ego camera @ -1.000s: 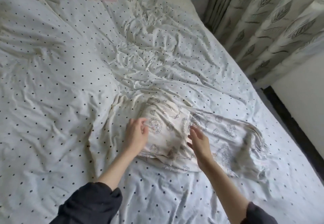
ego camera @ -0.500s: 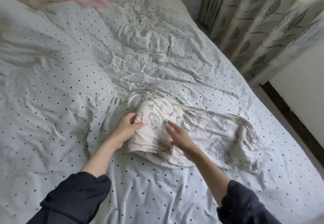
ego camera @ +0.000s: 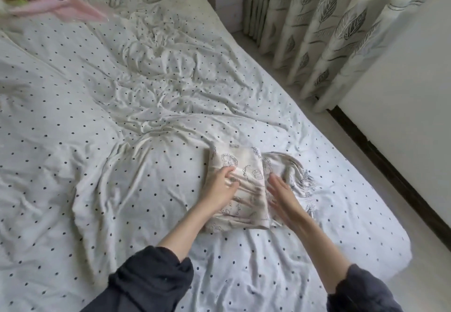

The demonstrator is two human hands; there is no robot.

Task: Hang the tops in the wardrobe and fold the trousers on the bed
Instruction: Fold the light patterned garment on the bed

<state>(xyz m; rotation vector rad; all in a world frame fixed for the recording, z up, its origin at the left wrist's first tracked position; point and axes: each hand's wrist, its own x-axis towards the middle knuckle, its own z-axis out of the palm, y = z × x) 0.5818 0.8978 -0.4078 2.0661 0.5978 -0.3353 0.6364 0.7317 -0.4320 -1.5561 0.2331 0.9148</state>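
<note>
Both hands (ego camera: 220, 189) seemingly flat on trousers (ego camera: 240, 182)

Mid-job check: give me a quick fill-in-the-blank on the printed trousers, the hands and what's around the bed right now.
1. The cream trousers with line-drawn prints lie on a white sheet dotted in ____.
2. The left hand rests on the trousers, while the right hand has its fingers ____.
3. The curtains beside the bed carry a ____ pattern.
4. The pink garment lies at the bed's far ____ corner.

Missing words: black; straight; leaf; left
</note>
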